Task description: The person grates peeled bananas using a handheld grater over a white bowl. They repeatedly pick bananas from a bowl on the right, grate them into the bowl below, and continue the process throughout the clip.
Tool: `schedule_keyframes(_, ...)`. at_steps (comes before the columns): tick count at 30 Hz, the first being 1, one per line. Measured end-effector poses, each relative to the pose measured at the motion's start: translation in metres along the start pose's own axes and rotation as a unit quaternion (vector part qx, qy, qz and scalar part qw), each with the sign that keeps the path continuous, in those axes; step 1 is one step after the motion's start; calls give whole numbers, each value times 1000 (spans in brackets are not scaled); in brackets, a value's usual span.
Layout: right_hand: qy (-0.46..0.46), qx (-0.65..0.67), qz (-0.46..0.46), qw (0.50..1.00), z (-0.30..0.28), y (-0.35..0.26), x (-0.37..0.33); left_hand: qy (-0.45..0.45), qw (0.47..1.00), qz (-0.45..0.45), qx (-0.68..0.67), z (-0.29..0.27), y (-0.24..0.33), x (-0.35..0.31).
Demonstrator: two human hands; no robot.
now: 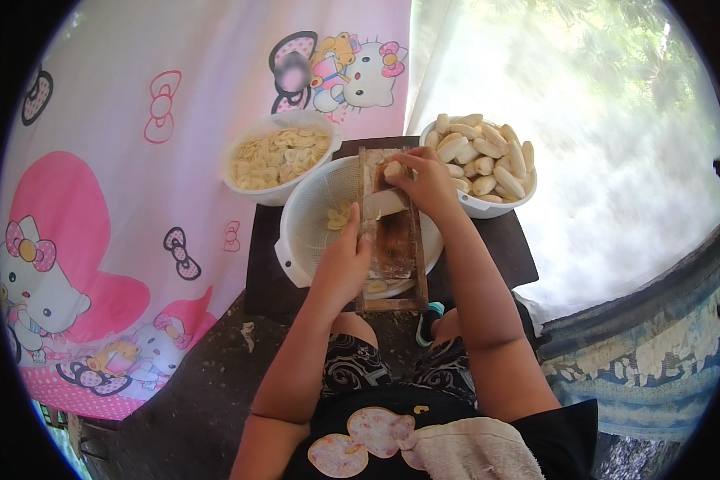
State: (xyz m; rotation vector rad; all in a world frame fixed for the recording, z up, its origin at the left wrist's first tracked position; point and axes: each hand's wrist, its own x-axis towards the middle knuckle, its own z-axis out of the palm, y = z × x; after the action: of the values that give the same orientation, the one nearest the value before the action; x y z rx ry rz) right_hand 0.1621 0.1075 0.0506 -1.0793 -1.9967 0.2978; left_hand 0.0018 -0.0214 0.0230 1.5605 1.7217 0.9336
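Note:
A wooden slicer board [394, 260] with a broad blade across it lies over a large white perforated basin [290, 250]. My left hand [344, 264] is closed round the board's left edge, near its middle. Above the blade, the fingers of my right hand [429, 182] pinch a peeled banana [392, 170] against the board; most of the banana is hidden. A few pale banana slices [338, 217] lie inside the basin, left of the board. More slices show under the board's near end.
At the back left, a white basin [276, 195] holds a heap of banana slices. Another white basin [492, 210], at the back right, is piled with whole peeled bananas. All stand on a dark table [266, 276]. A printed pink curtain [176, 184] hangs at left, a sheer white one [592, 216] at right.

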Motion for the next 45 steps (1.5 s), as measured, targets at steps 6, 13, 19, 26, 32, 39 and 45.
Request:
schedule_keyframes(6,-35,-61,-78,994,-20,-19,-85,16,1000,8,24,2,-3,0)
schedule_keyframes(13,7,4,7,1000,13,15,-5,7,1000,2,11,2,-2,1)
schedule_keyframes(19,-21,-23,-32,999,-8,-7,-60,6,1000,2,9,2,-2,1)
schedule_keyframes(26,-6,22,-17,1000,5,9,-39,12,1000,10,9,6,-4,0)
schedule_keyframes(32,-11,-12,22,1000,7,16,-23,20,1000,11,5,3,-2,1)
schedule_keyframes(39,-52,-17,-11,998,-20,-25,-75,5,1000,-13,15,3,0,-2)
schedule_keyframes(45,-44,38,42,997,10,21,-8,9,1000,-2,6,2,3,0)
